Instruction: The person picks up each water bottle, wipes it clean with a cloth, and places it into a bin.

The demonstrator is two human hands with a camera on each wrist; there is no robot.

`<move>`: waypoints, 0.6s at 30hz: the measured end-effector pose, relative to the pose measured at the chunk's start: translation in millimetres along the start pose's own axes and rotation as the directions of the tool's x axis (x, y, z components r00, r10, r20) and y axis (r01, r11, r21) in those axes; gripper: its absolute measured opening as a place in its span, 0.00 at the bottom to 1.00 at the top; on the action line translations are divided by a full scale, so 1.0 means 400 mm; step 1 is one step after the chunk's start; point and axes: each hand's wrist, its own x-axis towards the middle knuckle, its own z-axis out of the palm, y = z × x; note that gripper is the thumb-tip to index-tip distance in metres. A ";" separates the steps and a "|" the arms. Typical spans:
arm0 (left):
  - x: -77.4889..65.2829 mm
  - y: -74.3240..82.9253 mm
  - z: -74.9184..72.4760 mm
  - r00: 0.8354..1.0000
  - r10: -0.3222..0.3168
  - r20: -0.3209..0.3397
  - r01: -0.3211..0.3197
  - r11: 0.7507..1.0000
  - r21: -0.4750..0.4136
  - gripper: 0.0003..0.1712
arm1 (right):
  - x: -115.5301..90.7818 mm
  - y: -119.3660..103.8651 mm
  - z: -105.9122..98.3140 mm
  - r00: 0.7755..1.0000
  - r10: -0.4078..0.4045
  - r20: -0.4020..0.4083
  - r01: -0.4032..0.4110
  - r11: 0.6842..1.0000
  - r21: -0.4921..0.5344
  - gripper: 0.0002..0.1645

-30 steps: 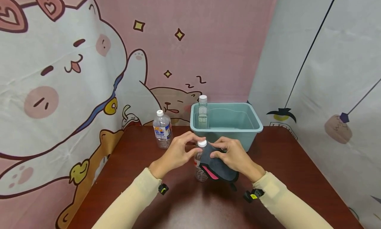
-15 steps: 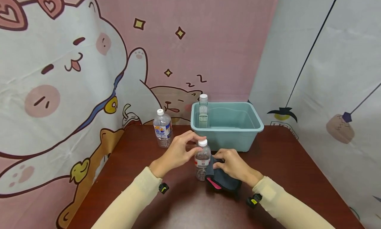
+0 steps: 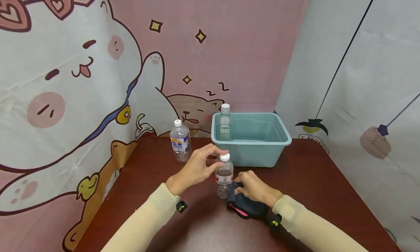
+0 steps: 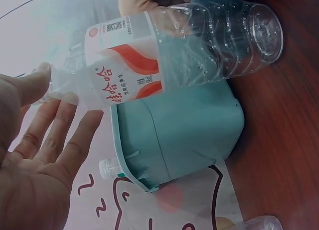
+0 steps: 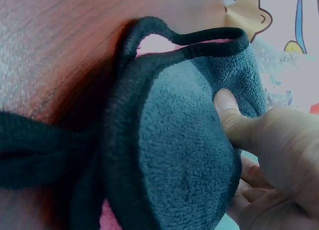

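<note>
A clear plastic water bottle (image 3: 224,180) with a white cap and a red-and-white label stands upright on the table, in front of the bin. My left hand (image 3: 196,167) pinches it at the cap from the left, thumb and fingertips on either side; the left wrist view shows the bottle (image 4: 132,63) whole. Low on the bottle's right side, my right hand (image 3: 255,188) grips a dark grey plush cloth (image 3: 250,207) with black edging and a pink lining. The right wrist view shows my thumb pressed on the cloth (image 5: 184,140), its fingertips hidden behind it.
Behind the bottle stands a light blue-green plastic bin (image 3: 254,155), with a slim clear bottle (image 3: 224,126) upright in its left end. A larger clear bottle (image 3: 180,144) with a blue-and-white label is at the back left. A printed curtain (image 3: 256,44) hangs behind the dark wood table (image 3: 311,182).
My right hand has moved down with the cloth, from beside the bottle's cap to its lower right side, uncovering the label. My left hand has kept its hold on the cap.
</note>
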 end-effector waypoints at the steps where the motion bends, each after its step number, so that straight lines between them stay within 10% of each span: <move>1: 0.000 0.001 0.000 1.000 -0.001 0.001 0.001 1.000 0.006 0.21 | -0.001 0.000 0.002 1.000 -0.003 -0.002 0.003 1.000 -0.002 0.15; 18: -0.002 0.008 0.000 0.999 0.027 -0.018 -0.026 0.999 0.040 0.23 | -0.020 -0.012 -0.011 0.993 0.066 -0.101 -0.060 0.996 0.060 0.18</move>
